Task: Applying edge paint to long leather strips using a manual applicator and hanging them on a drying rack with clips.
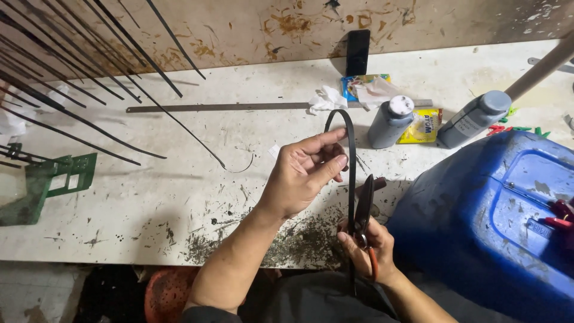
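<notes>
While the left hand (305,170) pinches the bent black strip (350,155) above the desk (149,197), near centre, keep it taut; right hand (366,251), closed round the shears (363,209), should cut square w/ blades close to the pinch.

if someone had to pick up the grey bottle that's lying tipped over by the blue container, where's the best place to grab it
Probably around the middle of the grey bottle's body, coming from above. It lies on its side on the workbench, cap up-right, so its long round flank faces up, clear of the blue container.

Two grey bottles (391,121), metal ruler (221,107), blue drum (478,239), green bracket (51,179) on workbench (149,203).
</notes>
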